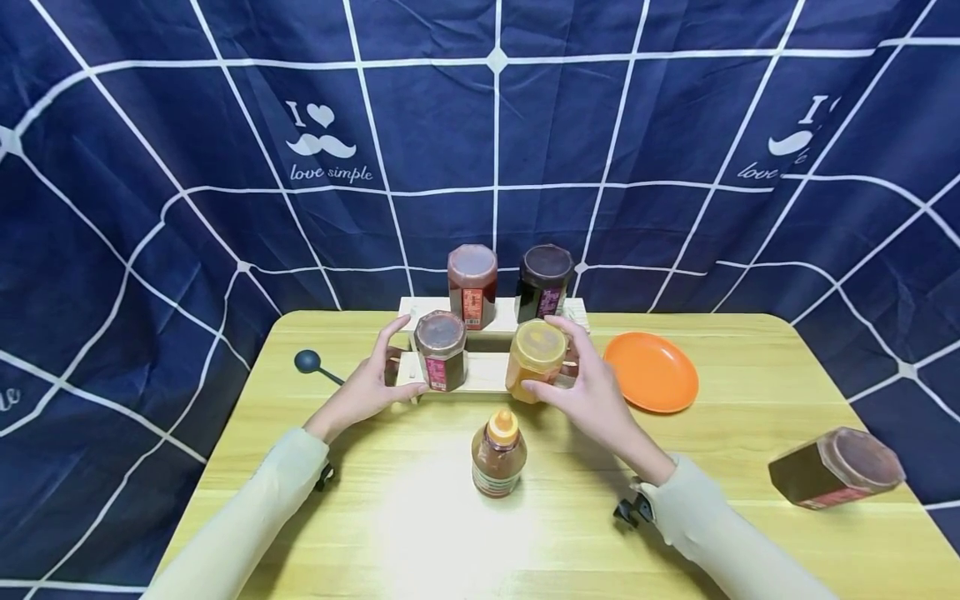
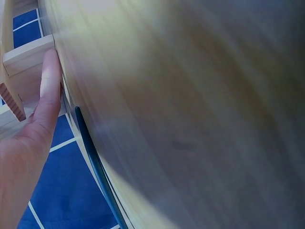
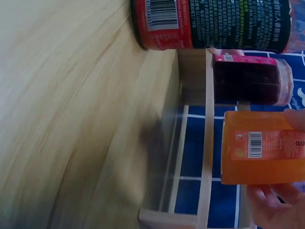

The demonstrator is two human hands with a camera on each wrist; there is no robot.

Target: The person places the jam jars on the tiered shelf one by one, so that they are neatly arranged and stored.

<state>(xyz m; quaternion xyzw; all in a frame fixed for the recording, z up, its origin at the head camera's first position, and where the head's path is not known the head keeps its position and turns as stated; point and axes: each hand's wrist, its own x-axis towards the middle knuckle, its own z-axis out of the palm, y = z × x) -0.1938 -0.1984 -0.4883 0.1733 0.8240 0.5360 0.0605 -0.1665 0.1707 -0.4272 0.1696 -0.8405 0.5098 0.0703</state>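
A two-tier wooden rack (image 1: pixel 487 360) stands at the table's back. My right hand (image 1: pixel 592 390) grips a yellow-orange jar (image 1: pixel 534 367) at the right of the lower tier; in the right wrist view a narrow gap shows between the orange jar (image 3: pixel 259 157) and the front rail (image 3: pixel 207 157). My left hand (image 1: pixel 367 385) is spread beside the rack's left end and a dark jar (image 1: pixel 441 354) on the lower tier. Its thumb tip is close to that jar. One straight finger lies along the rack's wood in the left wrist view.
A red jar (image 1: pixel 472 287) and a dark purple-labelled jar (image 1: pixel 543 283) stand on the upper tier. In front is a squeeze bottle (image 1: pixel 498 458). A black spoon (image 1: pixel 309 361) lies left; an orange plate (image 1: pixel 651 372) and another dark jar (image 1: pixel 832 471) are right.
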